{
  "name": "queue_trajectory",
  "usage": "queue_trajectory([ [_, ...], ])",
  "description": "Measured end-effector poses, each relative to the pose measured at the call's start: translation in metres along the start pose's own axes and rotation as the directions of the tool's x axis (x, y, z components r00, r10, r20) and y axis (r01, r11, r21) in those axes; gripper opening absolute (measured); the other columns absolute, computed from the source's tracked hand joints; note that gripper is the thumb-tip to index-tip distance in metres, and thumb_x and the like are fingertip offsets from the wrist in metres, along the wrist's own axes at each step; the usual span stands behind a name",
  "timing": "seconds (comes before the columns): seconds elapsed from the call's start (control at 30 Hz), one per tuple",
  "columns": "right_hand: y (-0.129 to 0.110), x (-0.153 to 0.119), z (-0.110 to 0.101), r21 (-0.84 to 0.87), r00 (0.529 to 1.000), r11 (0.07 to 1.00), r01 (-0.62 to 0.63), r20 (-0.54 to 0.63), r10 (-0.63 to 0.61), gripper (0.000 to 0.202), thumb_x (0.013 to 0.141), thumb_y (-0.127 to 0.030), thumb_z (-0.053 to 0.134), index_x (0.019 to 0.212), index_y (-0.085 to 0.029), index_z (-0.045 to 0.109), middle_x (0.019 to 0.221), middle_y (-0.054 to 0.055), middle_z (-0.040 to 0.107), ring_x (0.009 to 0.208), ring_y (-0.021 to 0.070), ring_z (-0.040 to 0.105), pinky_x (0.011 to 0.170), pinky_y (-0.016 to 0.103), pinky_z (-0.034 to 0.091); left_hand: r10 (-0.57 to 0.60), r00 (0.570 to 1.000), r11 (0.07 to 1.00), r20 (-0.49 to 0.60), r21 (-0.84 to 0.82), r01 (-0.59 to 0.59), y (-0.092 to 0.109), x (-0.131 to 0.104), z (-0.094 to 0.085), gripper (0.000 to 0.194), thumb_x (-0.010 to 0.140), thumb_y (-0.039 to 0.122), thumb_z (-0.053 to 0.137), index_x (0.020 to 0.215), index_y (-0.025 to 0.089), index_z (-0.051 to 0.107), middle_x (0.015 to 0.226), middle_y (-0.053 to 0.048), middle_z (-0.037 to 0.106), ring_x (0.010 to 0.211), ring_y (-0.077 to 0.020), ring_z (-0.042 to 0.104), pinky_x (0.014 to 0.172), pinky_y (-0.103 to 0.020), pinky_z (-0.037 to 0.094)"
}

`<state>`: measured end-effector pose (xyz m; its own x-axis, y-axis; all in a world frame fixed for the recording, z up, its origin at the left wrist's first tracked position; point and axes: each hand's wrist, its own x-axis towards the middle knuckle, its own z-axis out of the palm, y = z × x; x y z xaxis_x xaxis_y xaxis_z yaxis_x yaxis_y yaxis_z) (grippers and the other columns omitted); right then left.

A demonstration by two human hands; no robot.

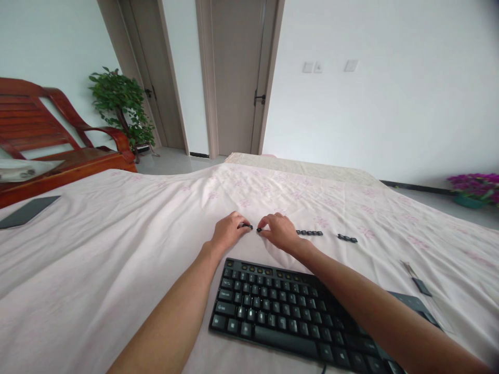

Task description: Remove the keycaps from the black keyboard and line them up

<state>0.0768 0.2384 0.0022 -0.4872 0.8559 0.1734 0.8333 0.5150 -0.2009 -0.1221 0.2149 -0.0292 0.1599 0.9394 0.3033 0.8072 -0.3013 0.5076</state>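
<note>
My left hand [230,229] has its thumb and fingers closed at a few small black keycaps [246,226] on the pink floral cloth. Just to its right, my right hand [279,231] pinches a single black keycap [259,229], with a narrow gap between it and the left hand's keycaps. Beyond my right wrist lies a row of several keycaps [310,233], and farther right is a short row of keycaps [347,238]. Below both hands sits a black keyboard [273,306], bare sockets showing along its top row. My right forearm covers part of its right side.
A tool with wire prongs and a dark handle [421,286] rests on the cloth [148,259] at right. A dark flat device [29,210] lies at far left. Beyond the bed-like surface stand a wooden bench [58,140], a leafy plant [119,101] and purple flowers [473,184].
</note>
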Motion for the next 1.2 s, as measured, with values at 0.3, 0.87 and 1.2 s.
queue_trajectory([
  [0.3,-0.003,0.017,0.005,0.143,0.976,0.967,-0.213,0.079,0.203,0.016,0.069,-0.03,0.072,0.084,-0.025,0.07,0.086,0.0,0.07,0.087,0.0191,0.059,0.066,0.025,0.038,0.007,1.0,1.0,-0.002,0.012,-0.007,0.001,0.001,0.001,0.015,0.081,0.035,0.064,0.092,0.028,0.071,0.097,0.001,0.063,0.082,-0.0145,0.061,0.068,-0.024,0.043],
  [0.87,0.008,0.027,0.014,0.27,0.973,0.937,-0.222,0.126,0.194,0.018,0.064,-0.03,0.073,0.082,-0.025,0.073,0.079,-0.001,0.071,0.073,0.0162,0.063,0.058,0.023,0.039,0.012,1.0,1.0,-0.006,-0.002,-0.012,-0.001,0.003,0.003,0.016,0.08,0.038,0.064,0.092,0.029,0.07,0.097,0.002,0.063,0.082,-0.0139,0.061,0.068,-0.024,0.043],
  [1.2,0.031,0.02,0.006,0.409,0.979,0.891,-0.2,0.125,0.162,0.025,0.074,-0.03,0.068,0.095,-0.019,0.071,0.084,0.003,0.071,0.072,0.014,0.064,0.062,0.022,0.045,-0.037,0.999,0.997,0.011,-0.07,0.037,0.0,0.004,0.0,0.026,0.076,0.037,0.069,0.101,0.029,0.07,0.104,0.001,0.065,0.081,-0.0141,0.063,0.071,-0.024,0.045],
])
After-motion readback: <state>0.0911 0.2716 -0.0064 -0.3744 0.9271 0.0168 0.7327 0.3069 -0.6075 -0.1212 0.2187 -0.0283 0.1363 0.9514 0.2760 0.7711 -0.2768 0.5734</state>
